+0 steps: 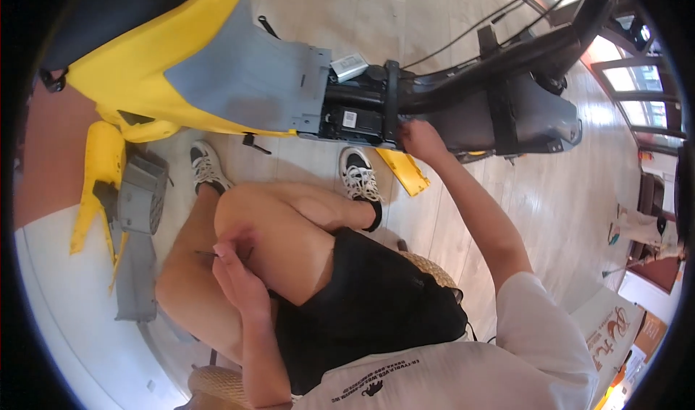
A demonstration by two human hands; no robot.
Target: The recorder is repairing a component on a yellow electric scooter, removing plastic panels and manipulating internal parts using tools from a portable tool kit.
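A yellow and grey electric scooter (246,84) with its floor panel off lies across the far side in front of me. Its black frame tube and a dark box with a white label (360,121) are exposed in the opening. My right hand (423,141) reaches to the near edge of that opening, beside an upright black bracket (392,99). Those fingers are curled, and whatever they pinch is hidden. Resting by my bent knee, my left hand (237,274) is closed around a thin dark rod (205,253), whose exact kind I cannot make out.
A small silvery box (348,67) sits on the scooter's frame. A yellow panel piece (405,172) lies on the floor under the frame. Removed yellow and grey body parts (137,193) stand at the left. Woven seating (431,271) is beneath me; cardboard (607,330) is at lower right.
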